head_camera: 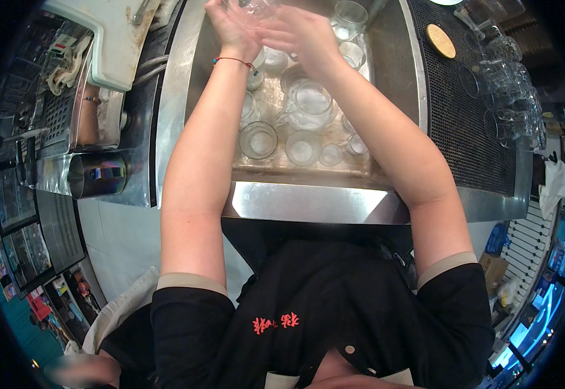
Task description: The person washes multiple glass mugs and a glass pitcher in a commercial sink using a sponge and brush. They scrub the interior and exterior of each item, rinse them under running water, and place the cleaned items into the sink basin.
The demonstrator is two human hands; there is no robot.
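Observation:
Both my hands are at the top of the view, over the far part of a stainless steel sink [307, 194]. My left hand [239, 29] holds a clear glass vessel [256, 6], partly cut off by the picture's top edge. Blurred, my right hand [302, 39] lies beside the glass with its fingers extended; whether it grips the glass I cannot tell. Below my hands, several clear glasses and cups stand in the basin, among them a glass pitcher [311, 104], a round glass [258, 140] and a glass mug [350, 18].
Many upturned glasses [511, 87] stand along a black drain mat [462, 121] at right, with a round wooden lid [441, 41]. At left are a dark metal pitcher [98, 175], a pale cutting board [112, 44] and a cloth [68, 68]. Another person [127, 335] is at lower left.

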